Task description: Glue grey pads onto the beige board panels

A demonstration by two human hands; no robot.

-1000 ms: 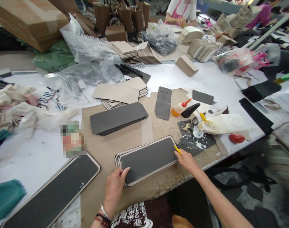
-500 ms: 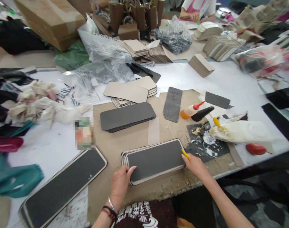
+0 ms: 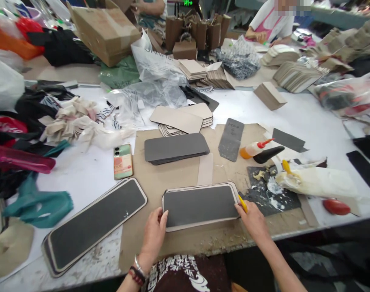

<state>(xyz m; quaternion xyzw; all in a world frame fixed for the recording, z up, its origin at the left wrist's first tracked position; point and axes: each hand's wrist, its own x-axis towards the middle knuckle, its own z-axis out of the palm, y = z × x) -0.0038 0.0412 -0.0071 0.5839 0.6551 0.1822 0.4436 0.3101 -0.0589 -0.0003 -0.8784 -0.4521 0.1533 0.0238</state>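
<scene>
A dark grey rounded panel with a pale border (image 3: 199,206) lies on top of a small stack in front of me. My left hand (image 3: 154,231) grips its left end, thumb at the edge and fingers partly hidden. At the right end, my right hand (image 3: 251,217) has its thumb on the panel's edge. A slim yellow tool (image 3: 242,203) is held in that same hand; its kind is unclear. Further left, a second stack of bordered grey panels (image 3: 96,223) lies slanted. Plain grey panels (image 3: 177,148) are piled just beyond, with beige panels (image 3: 180,117) behind them.
On the right are a glue-smeared dark board (image 3: 272,194), a whitish container (image 3: 321,180), a red oval object (image 3: 336,206) and an orange bottle (image 3: 254,149). A phone (image 3: 123,162) lies left. Fabric scraps (image 3: 72,117) and plastic bags (image 3: 154,93) crowd the back. Two people are across the table.
The view has shifted, so the scene sits further right. My left thumb has moved from the panel's top toward its left edge. The top panels look more evenly lined up. My right hand keeps the yellow tool.
</scene>
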